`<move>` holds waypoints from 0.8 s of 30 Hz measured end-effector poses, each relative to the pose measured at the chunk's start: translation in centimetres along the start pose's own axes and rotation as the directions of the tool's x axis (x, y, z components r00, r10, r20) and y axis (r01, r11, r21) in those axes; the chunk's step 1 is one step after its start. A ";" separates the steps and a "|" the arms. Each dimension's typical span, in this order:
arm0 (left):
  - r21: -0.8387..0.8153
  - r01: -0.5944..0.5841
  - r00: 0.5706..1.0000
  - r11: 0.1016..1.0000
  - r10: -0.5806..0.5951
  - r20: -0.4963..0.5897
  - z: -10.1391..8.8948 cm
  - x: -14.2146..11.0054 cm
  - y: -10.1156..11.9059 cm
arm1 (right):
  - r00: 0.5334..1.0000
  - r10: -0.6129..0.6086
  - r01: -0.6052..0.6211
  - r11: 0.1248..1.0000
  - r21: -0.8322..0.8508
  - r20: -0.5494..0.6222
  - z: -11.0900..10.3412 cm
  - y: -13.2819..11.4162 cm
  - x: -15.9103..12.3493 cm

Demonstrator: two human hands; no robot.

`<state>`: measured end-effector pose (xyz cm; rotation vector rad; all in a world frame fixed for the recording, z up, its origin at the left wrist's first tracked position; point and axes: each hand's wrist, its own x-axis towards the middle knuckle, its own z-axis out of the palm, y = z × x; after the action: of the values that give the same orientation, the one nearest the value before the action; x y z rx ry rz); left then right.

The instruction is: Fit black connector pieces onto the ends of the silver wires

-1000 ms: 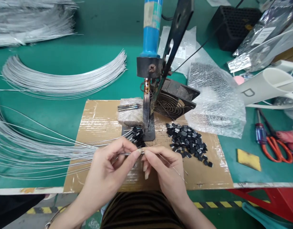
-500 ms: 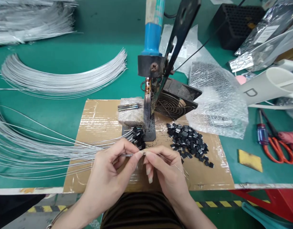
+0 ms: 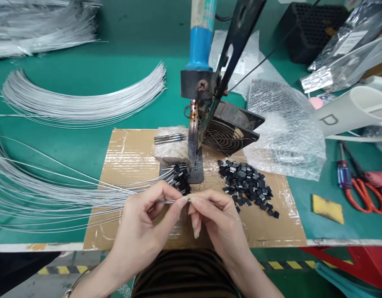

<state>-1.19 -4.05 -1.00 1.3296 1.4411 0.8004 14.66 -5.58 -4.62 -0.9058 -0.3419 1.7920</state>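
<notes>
My left hand (image 3: 150,225) is closed in a pinch on a thin grey wire (image 3: 168,202), over the front of the cardboard sheet. Fingertip to fingertip with it, my right hand (image 3: 217,217) pinches at the same spot; fine solder-like strands (image 3: 239,218) trail from its palm. What lies right between the fingertips is too small to make out. Just beyond, grey wires (image 3: 85,192) run in from the left to a cluster of black pieces (image 3: 181,178). Above stands a soldering iron (image 3: 199,47), tip down. Right of my hands lies a pile of small black parts (image 3: 248,184).
A black fan (image 3: 231,128) stands behind the iron, beside bubble wrap (image 3: 284,128). Another wire bundle (image 3: 85,103) lies back left. On the right are a yellow sponge (image 3: 327,209), orange-handled scissors (image 3: 363,196) and a screwdriver (image 3: 344,174). Cardboard (image 3: 129,149) covers the bench's middle.
Both hands keep their pinch at nearly the same place. The whole view has shifted very slightly; nothing is visibly picked up or let go.
</notes>
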 end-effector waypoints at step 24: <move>-0.068 -0.076 0.996 0.995 0.072 -0.055 1.2 -0.4 -1.2 | 0.993 -0.064 0.064 0.998 0.001 -0.101 1.0 0.4 -0.1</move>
<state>-0.48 -4.87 -2.42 1.3235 1.3978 0.9326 13.66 -5.66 -4.15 -0.9689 -0.2990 1.6810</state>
